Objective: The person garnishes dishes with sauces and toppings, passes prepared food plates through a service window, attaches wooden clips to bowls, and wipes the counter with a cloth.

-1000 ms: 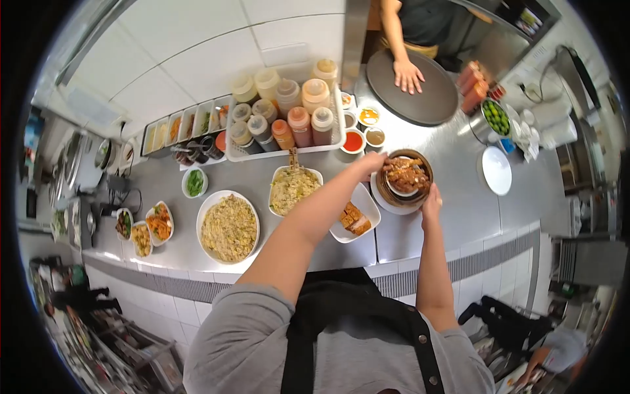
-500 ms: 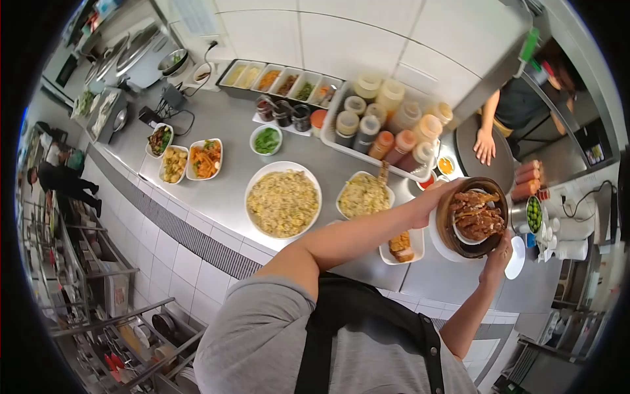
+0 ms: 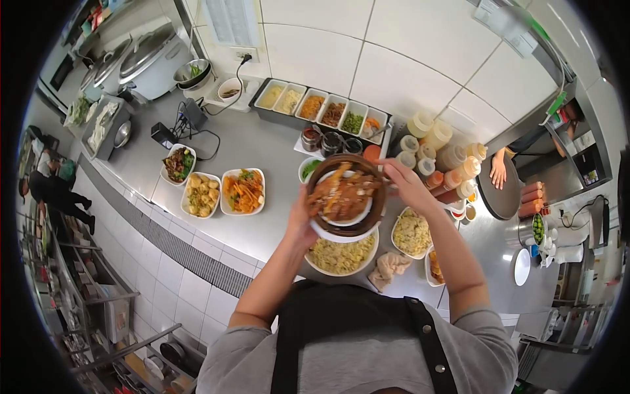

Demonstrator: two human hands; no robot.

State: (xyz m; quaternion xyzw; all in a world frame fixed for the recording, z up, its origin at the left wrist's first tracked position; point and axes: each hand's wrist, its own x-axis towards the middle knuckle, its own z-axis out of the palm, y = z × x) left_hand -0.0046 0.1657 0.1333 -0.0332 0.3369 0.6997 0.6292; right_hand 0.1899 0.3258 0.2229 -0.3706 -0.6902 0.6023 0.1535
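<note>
Centrally: one round wooden basket [image 3: 375,213], brown, held between two bare hands, its mouth facing the camera. Left hand [image 3: 302,215]: closed around the basket's left side, lower part. Right hand [image 3: 405,182]: gripping the upper right side, fingers at the rim — the basket thus lies directly between both palms, touching each. Basket contents: glazed brown meat [image 3: 342,195] in a white inner bowl [image 3: 357,218]. Beneath the basket, partly hidden: a white plate [image 3: 326,234], its edge showing just below the left hand's side. Behind these, in this view, and partly covered by them: a large round dish of fried rice [image 3: 341,256]; clearance cannot be told. Right of it: a crumpled tan cloth [image 3: 389,270], a smaller dish of rice [image 3: 412,233], and golden-brown slices [image 3: 436,266] in a white dish, partly behind the right forearm. Upper left of the basket: a bowl of chopped greens [image 3: 308,169], half hidden. Farther back: dark-filled jars [image 3: 333,143], a black rack [image 3: 279,119] with six white compartments, and squeeze bottles [image 3: 453,157] grouped beyond the right hand. Well to the left: three white dishes of mixed food. Far right: a co-worker's hand [image 3: 499,173], resting flat on a round dark tray [image 3: 497,200].
</note>
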